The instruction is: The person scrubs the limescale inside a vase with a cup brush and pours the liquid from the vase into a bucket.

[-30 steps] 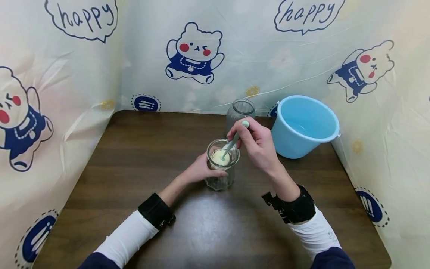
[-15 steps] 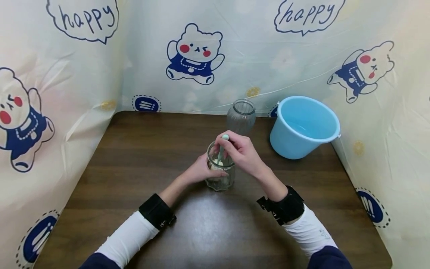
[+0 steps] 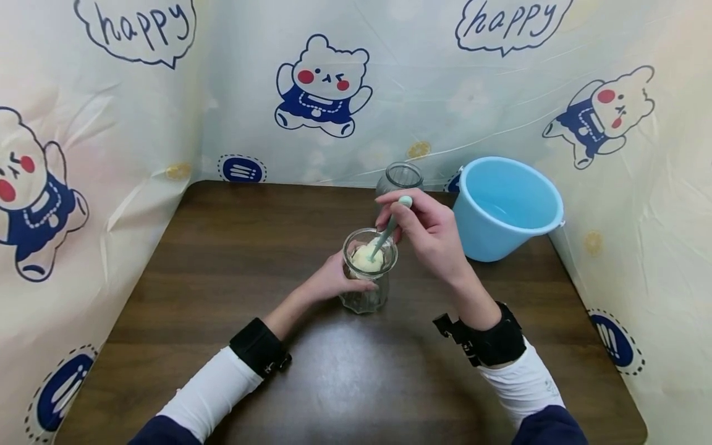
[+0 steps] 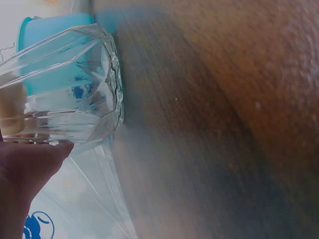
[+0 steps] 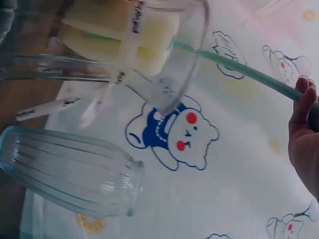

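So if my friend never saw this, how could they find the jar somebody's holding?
Start at the brown table and find the blue bucket. Left of it and nearer the front, the left hand grips a glass jar. Unlike the back jar, it has a green stick poking in and a pale sponge inside.

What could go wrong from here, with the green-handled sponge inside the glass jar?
The left hand grips the glass jar; if the right hand pushes the green handle hard, the jar might slip or tilt. In the head view, the right hand covers part of the second jar; a wide swing could perhaps knock it.
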The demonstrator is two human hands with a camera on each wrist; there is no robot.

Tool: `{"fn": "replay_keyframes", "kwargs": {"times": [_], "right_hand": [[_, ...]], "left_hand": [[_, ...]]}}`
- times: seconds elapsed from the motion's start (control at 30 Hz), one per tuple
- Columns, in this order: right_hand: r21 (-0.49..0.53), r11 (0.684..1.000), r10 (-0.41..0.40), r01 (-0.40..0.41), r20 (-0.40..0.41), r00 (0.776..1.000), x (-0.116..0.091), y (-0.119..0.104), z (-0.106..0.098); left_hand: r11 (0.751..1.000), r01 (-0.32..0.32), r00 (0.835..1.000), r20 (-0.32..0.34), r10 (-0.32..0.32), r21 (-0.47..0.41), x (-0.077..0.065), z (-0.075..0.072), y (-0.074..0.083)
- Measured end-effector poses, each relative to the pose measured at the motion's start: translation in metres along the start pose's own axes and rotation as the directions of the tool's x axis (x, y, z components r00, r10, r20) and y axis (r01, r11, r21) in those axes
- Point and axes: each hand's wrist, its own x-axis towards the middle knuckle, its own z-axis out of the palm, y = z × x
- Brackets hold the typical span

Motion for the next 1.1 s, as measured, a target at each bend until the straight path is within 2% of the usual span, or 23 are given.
{"fn": "replay_keyframes", "kwargs": {"times": [0.2, 0.53, 0.7, 0.8, 1.0, 1.1], "right_hand": [[0.015, 0.999, 0.031, -0.031, 0.005, 1.000, 0.001, 0.004, 0.007], [-0.014, 0.991, 0.137, -0.137, 0.079, 0.987, -0.017, 0.027, 0.024], [-0.030, 0.984, 0.176, -0.174, 0.076, 0.981, -0.023, 0.028, 0.027], [-0.031, 0.987, 0.157, -0.155, 0.063, 0.986, -0.021, 0.023, 0.024], [-0.028, 0.998, 0.049, -0.047, 0.065, 0.997, -0.007, 0.004, 0.012], [-0.031, 0.999, 0.023, -0.022, 0.049, 0.999, -0.001, -0.005, 0.007]], "left_hand": [[1.000, 0.004, 1.000, -0.007, -0.004, 0.022, 0.001, -0.001, -0.002], [1.000, 0.003, 1.000, 0.022, -0.003, -0.024, -0.004, 0.001, 0.004], [1.000, -0.001, 1.000, 0.021, 0.001, -0.007, -0.004, 0.001, 0.004], [1.000, 0.008, 1.000, 0.015, -0.008, -0.001, -0.003, 0.001, 0.001], [1.000, 0.015, 1.000, 0.005, -0.015, 0.000, -0.002, 0.000, -0.002], [1.000, 0.021, 1.000, 0.002, -0.021, 0.020, -0.001, 0.000, -0.002]]}}
